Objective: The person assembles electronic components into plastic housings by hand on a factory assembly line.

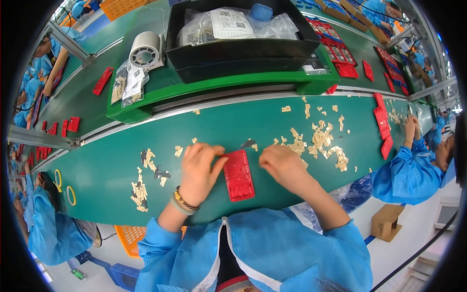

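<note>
A red plastic housing [239,175] lies on the green worktop in front of me, its ribbed inner side facing up. My left hand [198,170] is at its upper left corner, thumb and fingers closed on the edge. Just right of the housing, my right hand [284,164] is held with fingertips pinched; whatever may be between them is hidden. Small cream-coloured flat pieces lie in a loose pile [321,138] beyond my right hand. Another pile of cream pieces [139,192], with dark ones among them, lies left of my left wrist.
A black box [243,61] with bagged parts stands on the green raised shelf [204,99] ahead, beside a white roll [146,50]. Yellow tape rings [71,195] lie at far left. Red housings [382,121] stand in a row to the right, near a co-worker's blue sleeve [406,168].
</note>
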### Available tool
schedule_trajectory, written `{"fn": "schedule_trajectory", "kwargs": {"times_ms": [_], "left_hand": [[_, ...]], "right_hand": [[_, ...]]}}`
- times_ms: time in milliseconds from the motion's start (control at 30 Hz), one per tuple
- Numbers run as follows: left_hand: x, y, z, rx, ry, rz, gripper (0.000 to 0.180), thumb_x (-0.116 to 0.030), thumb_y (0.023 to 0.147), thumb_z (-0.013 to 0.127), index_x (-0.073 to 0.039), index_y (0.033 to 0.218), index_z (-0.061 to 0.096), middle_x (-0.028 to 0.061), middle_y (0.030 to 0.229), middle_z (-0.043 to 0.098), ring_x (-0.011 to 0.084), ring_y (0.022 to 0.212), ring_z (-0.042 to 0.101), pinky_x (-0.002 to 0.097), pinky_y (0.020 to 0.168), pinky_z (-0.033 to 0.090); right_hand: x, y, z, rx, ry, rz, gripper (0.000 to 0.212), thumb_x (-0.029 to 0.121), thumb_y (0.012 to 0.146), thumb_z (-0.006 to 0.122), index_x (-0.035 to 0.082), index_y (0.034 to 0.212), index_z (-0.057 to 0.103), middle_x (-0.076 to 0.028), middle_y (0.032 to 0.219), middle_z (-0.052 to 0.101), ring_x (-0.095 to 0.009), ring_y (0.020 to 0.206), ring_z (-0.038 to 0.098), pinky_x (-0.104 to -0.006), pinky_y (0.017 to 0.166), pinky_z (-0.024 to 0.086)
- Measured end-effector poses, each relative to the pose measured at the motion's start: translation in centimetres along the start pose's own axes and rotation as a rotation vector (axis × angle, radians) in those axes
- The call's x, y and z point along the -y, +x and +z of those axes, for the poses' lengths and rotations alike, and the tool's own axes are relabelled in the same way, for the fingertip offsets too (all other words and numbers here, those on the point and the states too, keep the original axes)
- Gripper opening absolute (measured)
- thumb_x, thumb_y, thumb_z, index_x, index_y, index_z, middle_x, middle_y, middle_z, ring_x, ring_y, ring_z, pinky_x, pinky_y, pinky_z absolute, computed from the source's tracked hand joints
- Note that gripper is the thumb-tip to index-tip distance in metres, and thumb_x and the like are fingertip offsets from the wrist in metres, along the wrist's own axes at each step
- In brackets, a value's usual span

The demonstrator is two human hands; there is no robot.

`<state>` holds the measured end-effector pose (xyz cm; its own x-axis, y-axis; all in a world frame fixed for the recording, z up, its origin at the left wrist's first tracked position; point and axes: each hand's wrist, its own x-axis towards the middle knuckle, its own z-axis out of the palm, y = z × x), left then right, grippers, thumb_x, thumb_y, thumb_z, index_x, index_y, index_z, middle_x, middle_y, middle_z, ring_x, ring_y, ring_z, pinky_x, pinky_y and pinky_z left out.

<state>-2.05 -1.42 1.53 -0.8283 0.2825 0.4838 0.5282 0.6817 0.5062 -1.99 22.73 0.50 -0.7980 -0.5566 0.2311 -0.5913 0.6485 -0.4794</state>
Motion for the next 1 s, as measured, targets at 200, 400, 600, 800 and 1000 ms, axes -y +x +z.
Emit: {"fn": "schedule_trajectory", "kwargs": {"times_ms": [200,400,600,800,1000], "left_hand": [[-0.5,-0.1,0.5,0.260,-0.316,-0.134,0.023,0.002,0.087,0.055,-0.001,0.109,0.052,0.0099,0.090,0.068,0.0314,0.089,0.062,0.0391,0.080,0.048],[0.9,-1.4,1.1,-0.045,-0.144,-0.159,0.023,0.002,0.082,0.057,-0.003,0.104,0.058,0.0162,0.103,0.063,0.0316,0.096,0.061,0.0411,0.085,0.049],[0.4,-5.7,4.1,0.238,0.079,0.161,0.035,-0.014,0.078,0.070,0.002,0.108,0.061,0.0164,0.119,0.055,0.0327,0.115,0.053,0.0405,0.094,0.048],[0.5,-6.0,4.4,0.239,0.109,0.154,0.035,-0.015,0.079,0.070,0.002,0.108,0.061,0.0159,0.118,0.056,0.0318,0.115,0.053,0.0387,0.090,0.051],[0.5,-6.0,4.5,0.230,0.106,0.138,0.032,-0.013,0.079,0.069,0.001,0.107,0.061,0.0148,0.118,0.056,0.0306,0.113,0.054,0.0373,0.086,0.053]], "right_hand": [[3.4,2.8,2.0,-0.221,-0.069,-0.076,0.026,0.015,0.070,0.073,0.010,0.092,0.060,-0.004,0.095,0.056,-0.022,0.088,0.056,-0.0330,0.077,0.042],[1.4,4.0,3.9,-0.207,0.419,0.247,0.010,0.008,0.082,0.070,0.005,0.088,0.063,-0.003,0.079,0.059,-0.014,0.068,0.058,-0.0276,0.058,0.044],[-0.5,2.7,7.2,-0.036,0.832,0.594,0.009,0.006,0.090,0.063,-0.002,0.087,0.062,-0.001,0.065,0.061,-0.004,0.054,0.052,-0.0205,0.046,0.041],[-0.6,2.7,8.1,-0.060,0.728,0.595,0.009,0.005,0.089,0.064,-0.003,0.086,0.062,-0.002,0.064,0.062,-0.004,0.053,0.053,-0.0210,0.046,0.041],[-0.3,2.7,8.6,-0.142,0.622,0.570,0.011,0.009,0.086,0.067,-0.002,0.083,0.064,-0.006,0.062,0.063,-0.009,0.050,0.056,-0.0253,0.046,0.042]]}}
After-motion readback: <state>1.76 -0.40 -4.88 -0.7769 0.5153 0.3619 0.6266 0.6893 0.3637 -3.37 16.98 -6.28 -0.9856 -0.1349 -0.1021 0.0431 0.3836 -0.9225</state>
